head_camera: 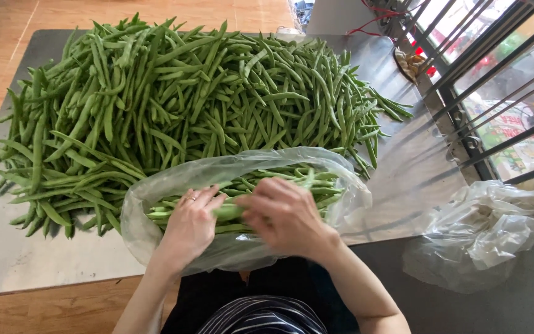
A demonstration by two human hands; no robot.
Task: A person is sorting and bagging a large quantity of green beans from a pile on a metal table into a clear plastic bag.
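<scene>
Both hands reach into a clear plastic bag [156, 216] at the desk [26, 260] edge. Left hand [190, 226] and right hand [285, 216] close around green beans [230, 211]. The bag overhangs the edge; it could slide off and spill.

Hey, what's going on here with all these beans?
A person is working at a metal table that carries a big heap of green beans. Both hands are inside a clear plastic bag at the table's near edge: the left hand and the right hand grip a bunch of beans lying in it. The bag already holds a fair layer. More crumpled plastic bags lie to the right.
</scene>
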